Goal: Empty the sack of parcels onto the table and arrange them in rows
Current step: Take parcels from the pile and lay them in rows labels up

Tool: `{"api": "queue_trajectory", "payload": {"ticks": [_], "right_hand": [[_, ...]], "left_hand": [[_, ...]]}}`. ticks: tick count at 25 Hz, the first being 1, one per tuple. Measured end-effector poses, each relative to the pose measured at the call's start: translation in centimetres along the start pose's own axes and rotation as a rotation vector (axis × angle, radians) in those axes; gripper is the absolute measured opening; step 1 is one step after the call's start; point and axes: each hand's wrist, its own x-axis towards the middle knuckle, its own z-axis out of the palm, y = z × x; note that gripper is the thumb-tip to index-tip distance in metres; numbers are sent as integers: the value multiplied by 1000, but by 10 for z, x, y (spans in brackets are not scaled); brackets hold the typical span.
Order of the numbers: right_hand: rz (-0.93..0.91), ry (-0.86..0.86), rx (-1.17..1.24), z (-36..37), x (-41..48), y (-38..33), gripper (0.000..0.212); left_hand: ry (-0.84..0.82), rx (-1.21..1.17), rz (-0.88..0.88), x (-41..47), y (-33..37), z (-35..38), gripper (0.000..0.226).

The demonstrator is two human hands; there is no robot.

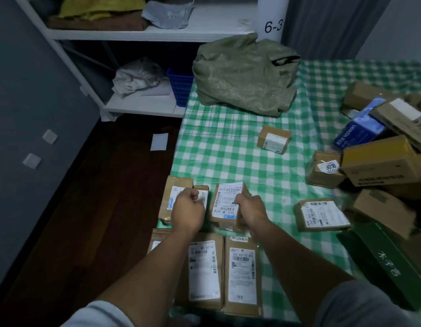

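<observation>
The green woven sack (pixel 242 74) lies slumped at the far end of the green-checked table (pixel 263 166). Brown labelled parcels lie side by side at the near left edge: two flat ones (pixel 204 270) (pixel 243 272) in front, others behind them. My left hand (pixel 189 206) grips a small brown parcel (pixel 203 197) beside a taller one (pixel 174 197). My right hand (pixel 250 207) grips the right edge of a labelled parcel (pixel 226 204). A loose heap of boxes (pixel 381 159) sits at the right.
Single parcels lie apart mid-table (pixel 274 139) and at the right (pixel 321 214). A dark green long box (pixel 384 260) lies at the near right. White shelving (pixel 143 105) with a blue basket (pixel 181 88) stands beyond the table's left edge, above a dark floor.
</observation>
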Motion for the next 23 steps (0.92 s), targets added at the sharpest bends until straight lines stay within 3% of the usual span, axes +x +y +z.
{"api": "queue_trajectory", "payload": {"ticks": [3, 8, 16, 20, 23], "right_hand": [[17, 3, -51, 14, 8, 1, 44], [57, 36, -269, 26, 12, 16, 32], [-172, 219, -735, 44, -5, 15, 81], [-140, 248, -844, 61, -8, 28, 114], [-105, 230, -874, 59, -1, 26, 119]], "left_hand": [[-11, -11, 0, 5, -16, -2, 9], [-88, 33, 41, 11, -22, -1, 17], [-142, 41, -9, 10, -23, 12, 15], [-145, -8, -10, 7, -29, 8, 23], [-133, -20, 34, 11, -33, 5, 21]]}}
